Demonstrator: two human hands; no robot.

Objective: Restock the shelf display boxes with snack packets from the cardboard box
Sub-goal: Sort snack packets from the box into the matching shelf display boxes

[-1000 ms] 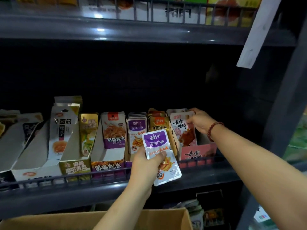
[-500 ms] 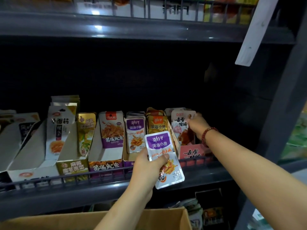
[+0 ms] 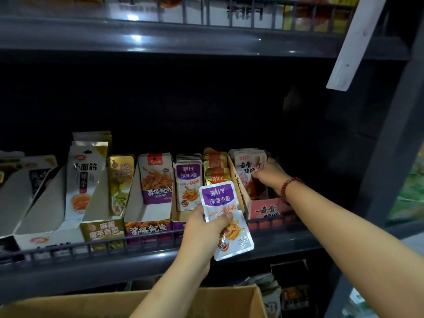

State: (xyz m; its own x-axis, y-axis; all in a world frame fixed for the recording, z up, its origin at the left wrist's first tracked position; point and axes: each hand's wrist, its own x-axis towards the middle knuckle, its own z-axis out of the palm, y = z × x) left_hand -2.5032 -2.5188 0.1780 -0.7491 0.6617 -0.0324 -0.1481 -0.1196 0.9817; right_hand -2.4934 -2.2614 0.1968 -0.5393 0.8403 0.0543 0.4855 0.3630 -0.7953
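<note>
My left hand point(image 3: 203, 228) grips a purple-and-white fish snack packet point(image 3: 226, 220) in front of the shelf rail. Behind it stands the purple display box point(image 3: 177, 218) holding matching packets point(image 3: 188, 185). My right hand point(image 3: 269, 174), with a red bead bracelet on the wrist, reaches into the pink display box point(image 3: 266, 210) at the right end of the row and pinches the pink-and-white packets point(image 3: 246, 167) standing in it. The cardboard box point(image 3: 231, 299) sits below the shelf at the bottom edge of the view.
More display boxes fill the shelf to the left: orange-gold packets point(image 3: 215, 167), purple squid packets point(image 3: 157, 177), green-gold packets point(image 3: 120, 180) and white packets point(image 3: 83, 177). A low wire rail point(image 3: 91, 245) runs along the shelf front. Another shelf point(image 3: 183, 35) hangs above. A white tag point(image 3: 351, 42) sticks out top right.
My right hand has pushed lower into the pink box, pressing its packets back. My left hand with the purple packet has stayed in nearly the same spot.
</note>
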